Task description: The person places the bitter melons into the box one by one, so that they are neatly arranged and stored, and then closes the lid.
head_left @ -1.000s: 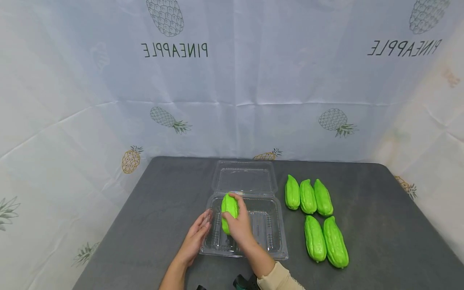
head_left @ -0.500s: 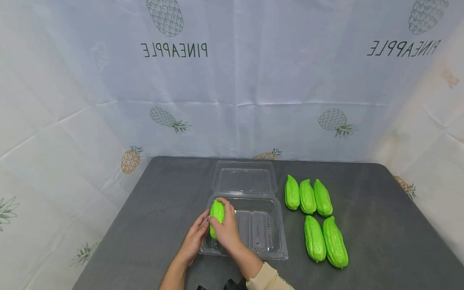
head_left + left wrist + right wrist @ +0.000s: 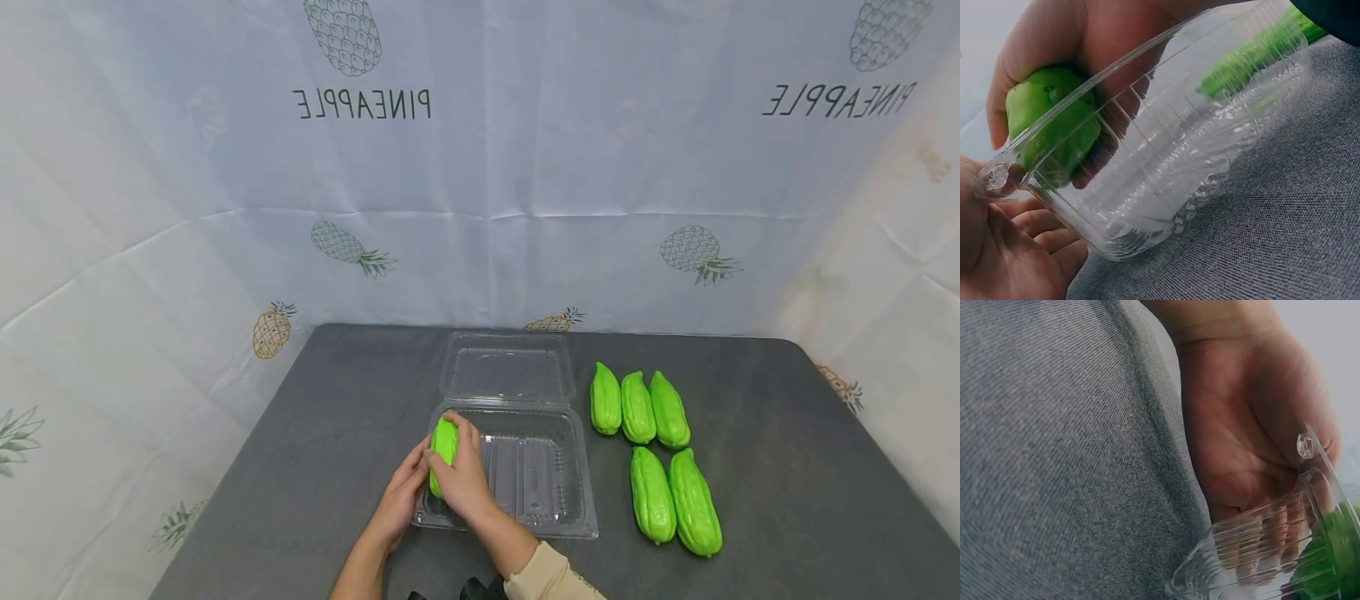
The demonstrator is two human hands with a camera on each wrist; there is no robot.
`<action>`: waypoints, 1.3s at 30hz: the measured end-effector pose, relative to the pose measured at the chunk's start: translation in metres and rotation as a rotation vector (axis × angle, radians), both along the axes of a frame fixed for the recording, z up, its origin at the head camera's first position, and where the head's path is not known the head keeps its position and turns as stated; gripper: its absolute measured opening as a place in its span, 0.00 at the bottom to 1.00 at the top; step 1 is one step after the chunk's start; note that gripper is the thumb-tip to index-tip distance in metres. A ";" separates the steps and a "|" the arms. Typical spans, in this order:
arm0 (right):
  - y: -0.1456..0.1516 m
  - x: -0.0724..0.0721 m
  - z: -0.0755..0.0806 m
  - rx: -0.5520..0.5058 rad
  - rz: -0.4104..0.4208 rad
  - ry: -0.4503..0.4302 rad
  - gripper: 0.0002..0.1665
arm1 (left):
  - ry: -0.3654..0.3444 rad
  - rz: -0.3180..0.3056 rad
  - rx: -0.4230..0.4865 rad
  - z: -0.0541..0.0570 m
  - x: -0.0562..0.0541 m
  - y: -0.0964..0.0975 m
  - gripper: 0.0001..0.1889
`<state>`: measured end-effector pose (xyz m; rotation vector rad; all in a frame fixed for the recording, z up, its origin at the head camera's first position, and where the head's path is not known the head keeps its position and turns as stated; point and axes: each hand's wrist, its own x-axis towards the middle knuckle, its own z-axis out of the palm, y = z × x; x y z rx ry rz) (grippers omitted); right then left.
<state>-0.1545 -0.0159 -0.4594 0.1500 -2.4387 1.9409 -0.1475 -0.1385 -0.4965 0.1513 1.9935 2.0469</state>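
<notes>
A green bitter melon is in my right hand, gripped between thumb and fingers. It stands lengthwise inside the left end of a clear plastic clamshell box. My left hand rests against the outside of the box's left wall, fingers extended. In the left wrist view, the end of the melon shows within the right hand's fingers, partly behind the box wall. A palm lies beside the box wall in the right wrist view, with part of the melon visible through the plastic.
The box's lid lies folded back behind it. Several more bitter melons stand to the right of the box, three in a back row and two in front. All rest on a dark grey table before a pineapple-print cloth.
My right hand has carried the bitter melon leftward from nearer the box's middle to its left wall, and slightly down. The left hand has barely moved.
</notes>
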 end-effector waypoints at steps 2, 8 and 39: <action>0.000 0.000 0.000 0.002 0.003 0.000 0.32 | -0.001 -0.002 0.008 0.000 0.000 0.000 0.35; 0.001 0.000 -0.001 0.012 0.001 -0.035 0.34 | 0.002 -0.007 0.007 0.001 0.000 0.001 0.35; 0.002 -0.002 0.002 -0.024 0.031 -0.287 0.43 | 0.028 -0.006 0.001 0.003 -0.001 0.003 0.28</action>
